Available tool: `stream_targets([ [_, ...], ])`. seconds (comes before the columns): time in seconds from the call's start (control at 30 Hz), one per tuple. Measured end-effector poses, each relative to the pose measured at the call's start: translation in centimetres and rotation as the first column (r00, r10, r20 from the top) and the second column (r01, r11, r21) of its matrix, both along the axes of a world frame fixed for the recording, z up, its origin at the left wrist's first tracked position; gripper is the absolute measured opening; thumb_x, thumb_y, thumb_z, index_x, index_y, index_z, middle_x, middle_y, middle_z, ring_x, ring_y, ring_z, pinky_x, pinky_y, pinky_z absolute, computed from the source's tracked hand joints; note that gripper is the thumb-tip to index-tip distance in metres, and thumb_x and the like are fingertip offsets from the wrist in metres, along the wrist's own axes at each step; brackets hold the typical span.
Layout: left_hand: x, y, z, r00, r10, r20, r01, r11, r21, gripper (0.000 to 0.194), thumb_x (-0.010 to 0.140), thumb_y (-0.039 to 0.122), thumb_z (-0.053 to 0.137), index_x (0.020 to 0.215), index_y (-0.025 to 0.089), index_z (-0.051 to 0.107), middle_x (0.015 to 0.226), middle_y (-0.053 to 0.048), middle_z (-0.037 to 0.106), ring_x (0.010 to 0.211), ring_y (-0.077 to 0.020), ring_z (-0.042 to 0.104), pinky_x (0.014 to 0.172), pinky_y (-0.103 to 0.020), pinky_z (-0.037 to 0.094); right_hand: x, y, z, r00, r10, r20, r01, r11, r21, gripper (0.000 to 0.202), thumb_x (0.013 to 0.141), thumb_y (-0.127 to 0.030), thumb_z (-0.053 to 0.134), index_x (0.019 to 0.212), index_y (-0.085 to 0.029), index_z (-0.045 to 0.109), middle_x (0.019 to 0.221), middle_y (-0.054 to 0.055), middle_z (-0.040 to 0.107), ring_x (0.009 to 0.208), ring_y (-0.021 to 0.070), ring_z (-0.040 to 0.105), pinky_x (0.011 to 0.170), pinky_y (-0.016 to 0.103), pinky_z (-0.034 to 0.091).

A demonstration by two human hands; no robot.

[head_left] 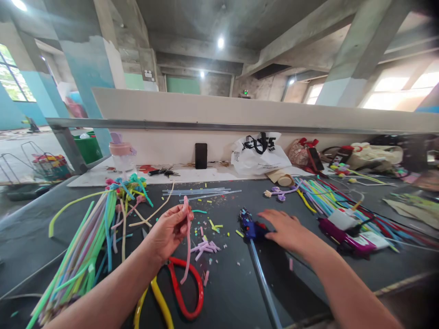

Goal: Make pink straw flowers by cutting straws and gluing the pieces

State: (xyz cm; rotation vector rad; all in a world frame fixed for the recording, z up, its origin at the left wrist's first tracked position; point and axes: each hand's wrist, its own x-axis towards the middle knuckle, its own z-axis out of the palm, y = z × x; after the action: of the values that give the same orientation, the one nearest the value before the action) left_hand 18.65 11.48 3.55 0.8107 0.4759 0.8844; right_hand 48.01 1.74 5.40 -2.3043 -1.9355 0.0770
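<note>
A pink fuzzy stem (187, 246) is pinched between the thumb and fingers of my left hand (174, 228), its long end hanging down. My right hand (283, 228) is spread beside a dark blue glue gun (252, 228), fingers apart; whether it touches the gun's handle is unclear. A clear glue stick (262, 278) extends from the gun toward the front edge. Below my left hand lie red-handled scissors (200, 299) and a yellow-handled tool (160, 304). Short lilac pieces (206, 246) and small coloured scraps are scattered between my hands.
At the left lies a bundle of coloured stems (82, 242); another (322, 196) is at the right, near a purple tool (346, 237). Clear sticks (209, 194) lie further back. Along the back stand a pink-lidded bottle (122, 157), a phone (200, 156) and a white bag (259, 157).
</note>
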Motion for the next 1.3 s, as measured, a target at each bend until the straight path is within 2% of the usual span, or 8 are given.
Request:
stream_targets([
  [0.07, 0.1, 0.0, -0.3, 1.0, -0.019, -0.008, 0.019, 1.0, -0.007, 0.018, 0.071, 0.026, 0.067, 0.077, 0.014, 0.056, 0.065, 0.003, 0.056, 0.04, 0.0001, 0.04, 0.039, -0.01, 0.033, -2.5, -0.1, 1.1, 0.997, 0.075, 0.013, -0.076, 0.99, 0.118, 0.029, 0.076, -0.016, 0.051, 0.103, -0.021, 0.062, 0.113, 0.009, 0.06, 0.107, 0.0254, 0.051, 0.089, 0.039, 0.034],
  [0.13, 0.3, -0.2, -0.6, 0.999, -0.034, -0.022, 0.034, 0.999, -0.015, 0.017, 0.071, 0.026, 0.067, 0.076, 0.014, 0.056, 0.065, 0.003, 0.056, 0.041, -0.0002, 0.041, 0.04, -0.01, 0.034, -5.9, 0.3, 1.4, 0.937, 0.348, -0.037, -0.341, 0.931, 0.135, 0.022, 0.081, -0.017, 0.048, 0.094, -0.022, 0.065, 0.096, 0.005, 0.066, 0.092, 0.0185, 0.057, 0.082, 0.029, 0.038],
  [0.3, 0.8, -1.2, -0.9, 0.996, -0.078, -0.041, 0.078, 0.997, -0.006, 0.015, 0.072, 0.025, 0.067, 0.073, 0.014, 0.057, 0.061, 0.003, 0.056, 0.044, -0.0009, 0.044, 0.044, -0.01, 0.035, -12.4, 3.0, -1.1, 0.809, 0.588, 0.01, -0.587, 0.806, 0.079, 0.018, 0.073, -0.014, 0.056, 0.087, -0.022, 0.065, 0.088, 0.003, 0.067, 0.083, 0.0171, 0.06, 0.067, 0.025, 0.036],
  [0.6, 1.0, -1.8, -0.6, 0.989, -0.141, -0.035, 0.144, 0.987, 0.079, 0.019, 0.071, 0.028, 0.067, 0.067, 0.012, 0.059, 0.061, 0.0, 0.057, 0.052, -0.0051, 0.047, 0.051, -0.015, 0.037, -12.1, 3.1, -2.0, 0.841, 0.535, -0.081, -0.52, 0.841, 0.151, 0.02, 0.079, -0.012, 0.047, 0.07, -0.018, 0.064, 0.066, 0.0, 0.066, 0.057, 0.0104, 0.055, 0.053, 0.021, 0.032],
  [0.73, 1.3, -2.4, -0.6, 0.983, -0.177, -0.045, 0.181, 0.977, 0.113, 0.019, 0.072, 0.029, 0.066, 0.067, 0.012, 0.059, 0.062, -0.001, 0.057, 0.057, -0.0077, 0.049, 0.057, -0.018, 0.038, -12.0, 1.3, -1.7, 0.834, 0.421, -0.358, -0.329, 0.899, 0.29, 0.016, 0.08, -0.013, 0.047, 0.087, -0.018, 0.06, 0.069, 0.0, 0.066, 0.062, 0.0115, 0.056, 0.058, 0.021, 0.037],
  [0.87, 1.5, -2.9, -0.5, 0.975, -0.215, -0.062, 0.22, 0.972, 0.087, 0.018, 0.075, 0.028, 0.063, 0.069, 0.012, 0.059, 0.064, -0.001, 0.057, 0.056, -0.0076, 0.049, 0.057, -0.019, 0.038, -12.5, 0.6, -1.3, 0.591, 0.342, -0.731, -0.195, 0.94, 0.281, 0.008, 0.076, -0.016, 0.054, 0.083, -0.018, 0.053, 0.064, -0.003, 0.061, 0.057, 0.01, 0.054, 0.054, 0.019, 0.038],
  [1.1, 1.7, -3.4, -0.3, 0.97, -0.236, -0.062, 0.238, 0.97, 0.045, 0.014, 0.079, 0.024, 0.058, 0.071, 0.013, 0.057, 0.06, 0.0, 0.057, 0.053, -0.0073, 0.051, 0.055, -0.02, 0.039, -12.2, 0.5, -0.8, 0.186, 0.218, -0.958, -0.114, 0.973, 0.2, 0.006, 0.069, -0.018, 0.061, 0.069, -0.015, 0.056, 0.062, -0.003, 0.059, 0.058, 0.0089, 0.054, 0.058, 0.021, 0.041],
  [1.3, 2.0, -3.8, -0.5, 0.973, -0.228, -0.017, 0.229, 0.973, 0.011, 0.008, 0.077, 0.02, 0.06, 0.075, 0.014, 0.056, 0.059, 0.0, 0.059, 0.053, -0.0088, 0.057, 0.056, -0.02, 0.043, -12.0, 0.1, -0.5, 0.124, 0.234, -0.964, -0.11, 0.969, 0.221, 0.016, 0.071, -0.025, 0.065, 0.081, -0.016, 0.056, 0.068, 0.0, 0.065, 0.067, 0.0137, 0.062, 0.068, 0.028, 0.046],
])
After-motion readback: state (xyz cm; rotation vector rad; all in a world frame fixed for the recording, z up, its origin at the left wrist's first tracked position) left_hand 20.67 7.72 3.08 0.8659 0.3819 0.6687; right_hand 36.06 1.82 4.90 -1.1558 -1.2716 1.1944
